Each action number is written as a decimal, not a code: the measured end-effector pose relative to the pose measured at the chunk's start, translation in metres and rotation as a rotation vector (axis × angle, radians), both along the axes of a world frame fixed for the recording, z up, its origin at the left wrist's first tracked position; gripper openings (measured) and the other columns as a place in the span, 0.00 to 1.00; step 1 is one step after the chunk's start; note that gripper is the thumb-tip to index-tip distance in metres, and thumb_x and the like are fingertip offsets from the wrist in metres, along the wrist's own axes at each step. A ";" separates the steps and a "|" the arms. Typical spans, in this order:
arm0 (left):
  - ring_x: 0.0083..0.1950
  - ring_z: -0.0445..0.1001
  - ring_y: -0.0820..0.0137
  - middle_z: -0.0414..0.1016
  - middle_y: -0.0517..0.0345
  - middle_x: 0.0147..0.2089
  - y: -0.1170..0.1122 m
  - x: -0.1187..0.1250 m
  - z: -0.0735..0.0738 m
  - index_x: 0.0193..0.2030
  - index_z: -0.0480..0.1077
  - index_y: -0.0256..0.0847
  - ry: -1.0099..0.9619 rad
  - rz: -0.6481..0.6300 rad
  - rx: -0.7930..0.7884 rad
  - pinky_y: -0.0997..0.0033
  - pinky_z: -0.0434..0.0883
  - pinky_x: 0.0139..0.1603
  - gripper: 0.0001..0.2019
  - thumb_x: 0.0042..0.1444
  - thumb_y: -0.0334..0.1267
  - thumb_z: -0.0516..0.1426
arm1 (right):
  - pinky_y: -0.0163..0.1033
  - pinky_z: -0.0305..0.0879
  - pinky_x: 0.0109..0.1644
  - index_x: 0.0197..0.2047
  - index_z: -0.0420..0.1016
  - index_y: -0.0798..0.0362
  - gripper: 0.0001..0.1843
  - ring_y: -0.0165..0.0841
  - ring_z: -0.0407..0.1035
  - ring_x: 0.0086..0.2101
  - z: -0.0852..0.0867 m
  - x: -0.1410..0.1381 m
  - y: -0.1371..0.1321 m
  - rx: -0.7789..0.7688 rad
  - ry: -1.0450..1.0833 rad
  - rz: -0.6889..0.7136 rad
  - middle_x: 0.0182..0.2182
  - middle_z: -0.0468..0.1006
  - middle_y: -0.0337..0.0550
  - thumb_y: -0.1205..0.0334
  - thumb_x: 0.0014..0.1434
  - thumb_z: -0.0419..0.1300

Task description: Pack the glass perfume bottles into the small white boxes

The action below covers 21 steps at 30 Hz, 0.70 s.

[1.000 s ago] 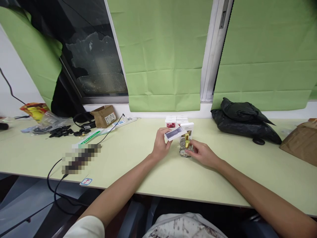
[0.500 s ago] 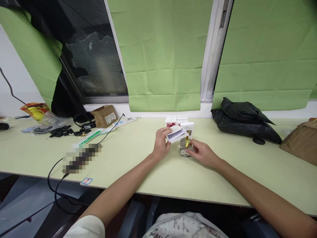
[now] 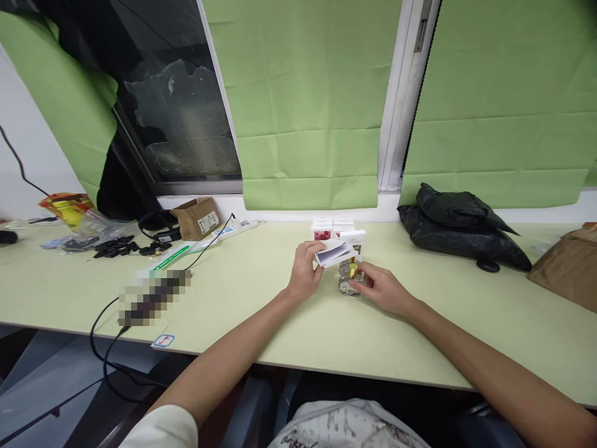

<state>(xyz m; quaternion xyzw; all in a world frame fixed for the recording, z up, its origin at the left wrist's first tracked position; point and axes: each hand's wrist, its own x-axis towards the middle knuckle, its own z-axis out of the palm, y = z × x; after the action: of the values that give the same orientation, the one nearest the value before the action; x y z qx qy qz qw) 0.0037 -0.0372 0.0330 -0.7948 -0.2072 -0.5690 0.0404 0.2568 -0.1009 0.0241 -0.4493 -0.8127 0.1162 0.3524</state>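
My left hand point(image 3: 304, 272) is closed on a small white carton point(image 3: 336, 255), tilted with its open end towards me. No contents show in that opening. My right hand point(image 3: 381, 287) has its thumb and fingers around the side of a round clear glass bottle point(image 3: 349, 287) with a gold cap, standing on the table just below the carton. Another glass bottle seems to stand close behind it, partly hidden. An upright white carton point(image 3: 358, 235) rises behind the bottles. Farther back, several white cartons with red pictures point(image 3: 322, 234) stand in a group.
On the right lie a black plastic bag point(image 3: 459, 230), a small black round object point(image 3: 487, 266) and a brown paper package point(image 3: 566, 267). To the left are an opened cardboard box point(image 3: 196, 219), black parts point(image 3: 116, 247), cables and a power strip point(image 3: 233, 230). The table's front edge runs below my forearms.
The white carton in my left hand has tipped slightly, its opening turning a little more towards me. My right hand stays at the glass bottle, almost unmoved.
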 end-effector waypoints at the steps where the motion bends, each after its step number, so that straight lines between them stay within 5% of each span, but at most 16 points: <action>1: 0.58 0.72 0.58 0.72 0.48 0.55 0.000 0.000 0.000 0.61 0.65 0.47 -0.001 0.006 -0.003 0.53 0.72 0.56 0.19 0.66 0.28 0.56 | 0.40 0.62 0.34 0.42 0.71 0.48 0.15 0.33 0.66 0.28 0.000 0.000 0.000 0.004 0.002 -0.003 0.32 0.75 0.38 0.44 0.70 0.58; 14: 0.63 0.72 0.57 0.73 0.48 0.59 0.000 0.001 0.000 0.63 0.65 0.48 0.006 -0.017 -0.068 0.50 0.72 0.61 0.20 0.66 0.31 0.60 | 0.39 0.61 0.34 0.49 0.74 0.48 0.15 0.33 0.64 0.28 0.002 0.000 0.000 -0.042 0.100 -0.013 0.32 0.75 0.37 0.46 0.70 0.59; 21: 0.53 0.76 0.62 0.76 0.50 0.55 -0.003 0.007 0.001 0.59 0.65 0.46 -0.232 0.027 -0.416 0.60 0.73 0.54 0.18 0.67 0.45 0.63 | 0.40 0.62 0.34 0.49 0.74 0.48 0.16 0.32 0.63 0.28 0.003 0.001 0.000 -0.043 0.099 0.000 0.32 0.75 0.38 0.45 0.70 0.59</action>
<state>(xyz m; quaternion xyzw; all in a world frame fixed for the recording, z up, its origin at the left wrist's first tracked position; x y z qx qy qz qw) 0.0103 -0.0398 0.0343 -0.7125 -0.3339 -0.6009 -0.1408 0.2579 -0.1010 0.0267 -0.4506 -0.7915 0.1558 0.3823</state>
